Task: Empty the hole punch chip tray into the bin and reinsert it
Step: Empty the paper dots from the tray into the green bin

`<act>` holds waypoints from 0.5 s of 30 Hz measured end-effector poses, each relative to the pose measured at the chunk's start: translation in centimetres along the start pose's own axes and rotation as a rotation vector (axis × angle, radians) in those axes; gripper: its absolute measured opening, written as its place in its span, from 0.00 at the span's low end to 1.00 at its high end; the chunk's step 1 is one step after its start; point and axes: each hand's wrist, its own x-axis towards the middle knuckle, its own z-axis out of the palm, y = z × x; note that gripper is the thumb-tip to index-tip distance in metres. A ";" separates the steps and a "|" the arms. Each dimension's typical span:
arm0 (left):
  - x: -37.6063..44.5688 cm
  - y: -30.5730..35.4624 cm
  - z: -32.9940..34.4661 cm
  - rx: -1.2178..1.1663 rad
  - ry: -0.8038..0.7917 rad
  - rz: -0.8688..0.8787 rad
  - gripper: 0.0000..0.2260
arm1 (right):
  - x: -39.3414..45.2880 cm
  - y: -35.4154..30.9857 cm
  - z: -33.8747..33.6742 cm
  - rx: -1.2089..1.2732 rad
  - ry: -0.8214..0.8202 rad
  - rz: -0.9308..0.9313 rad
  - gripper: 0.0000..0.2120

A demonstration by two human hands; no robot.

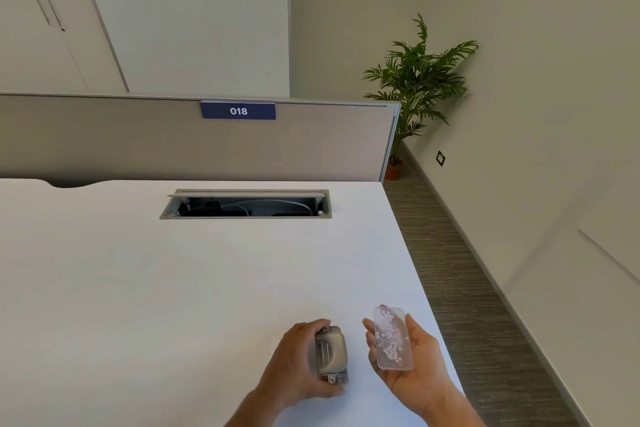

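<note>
Your left hand (298, 362) is wrapped around the grey hole punch (330, 354), fingers curled over its far end and thumb at its near end, holding it on or just above the white desk (173, 270); which of the two, the view does not settle; your right hand (412, 367) lies palm up just beside it, near the desk's right edge, with the clear chip tray (393, 338) resting across the fingers, your thumb along its right side and your fingertips along its left; the tray is out of the punch and apart from it, open side up, and it is strewn with small pale paper chips (389, 340), most of them gathered along the middle and toward the near end; the two hands are close together but not touching; farther across the desk a long cable hatch (247, 204) stands open, with grey cables visible inside; behind it a beige partition (138, 142) runs along the desk's far edge, and a blue tag marked 018 (238, 110) is clipped on its top rim; to the right of the desk a striped carpet (467, 288) runs along the wall, and a potted plant (415, 80) stands in the corner beyond the partition's end; a pale cabinet (52, 28) with two slim handles rises at the upper left.
</note>
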 end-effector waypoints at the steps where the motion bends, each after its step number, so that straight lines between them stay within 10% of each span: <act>1: -0.1 -0.3 0.1 -0.007 0.000 -0.006 0.49 | 0.0 0.1 -0.1 0.000 -0.002 0.000 0.23; 15: -0.4 -1.4 0.1 -0.031 -0.080 -0.050 0.56 | 0.0 1.0 -0.4 -0.001 -0.009 -0.003 0.23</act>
